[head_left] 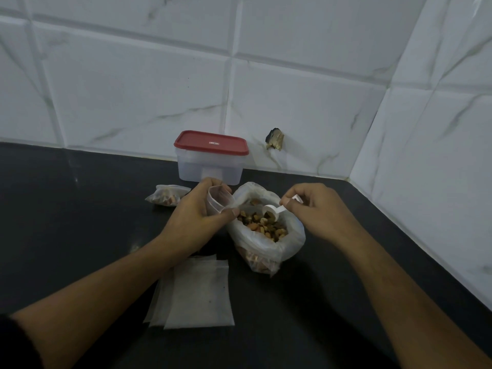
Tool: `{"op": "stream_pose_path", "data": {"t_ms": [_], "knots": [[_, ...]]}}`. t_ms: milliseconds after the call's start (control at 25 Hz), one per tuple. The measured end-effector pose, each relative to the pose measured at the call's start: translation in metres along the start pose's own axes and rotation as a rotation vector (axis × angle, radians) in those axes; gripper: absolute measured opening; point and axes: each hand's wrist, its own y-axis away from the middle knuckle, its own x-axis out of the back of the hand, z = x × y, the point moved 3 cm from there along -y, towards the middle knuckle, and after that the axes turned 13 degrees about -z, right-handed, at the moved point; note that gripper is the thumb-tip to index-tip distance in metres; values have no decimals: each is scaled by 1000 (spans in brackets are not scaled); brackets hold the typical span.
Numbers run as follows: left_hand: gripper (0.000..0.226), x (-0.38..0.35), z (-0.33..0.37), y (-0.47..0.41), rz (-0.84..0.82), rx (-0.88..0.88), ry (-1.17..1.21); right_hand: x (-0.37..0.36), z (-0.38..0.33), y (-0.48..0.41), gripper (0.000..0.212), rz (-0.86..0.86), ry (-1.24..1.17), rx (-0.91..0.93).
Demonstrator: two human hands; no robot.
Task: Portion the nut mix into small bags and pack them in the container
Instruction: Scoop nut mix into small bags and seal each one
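Observation:
A large clear plastic bag (290, 243) stands open on the black counter, full of nut mix (262, 223). My left hand (197, 211) grips a small clear bag (219, 199) with its mouth held open, just left of the big bag. My right hand (314, 209) pinches the handle of a white scoop (271, 209), whose bowl holds a few nuts above the mix. A filled small bag (166, 195) lies to the left. The clear container with a red lid (211, 143) stands shut behind, against the wall.
A stack of flat empty small bags (199, 296) lies on the counter near me, between my forearms. The black counter (66, 222) ends at tiled walls behind and on the right. A dark hole in the tile (275, 139) shows right of the container.

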Motion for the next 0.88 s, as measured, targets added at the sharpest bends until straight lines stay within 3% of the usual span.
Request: {"op": "stream_pose_path", "data": {"t_ms": [160,320,480,720,880], "knots": [[36,1,1,1,-2,-4,0,2,1,-1,15,26,94,-27],[36,1,1,1,-2,0,1,-6,5,-3,15,14,-80,-4],[37,1,1,0,-3,2,-2,-4,7,-4,15,32,43,-40],[37,0,0,0,-3,4,-2,-21,3,-2,15,-11,-439,-70],[37,0,0,0,1,-5,-3,-27,-1,0,12,-85,-489,-94]]}}
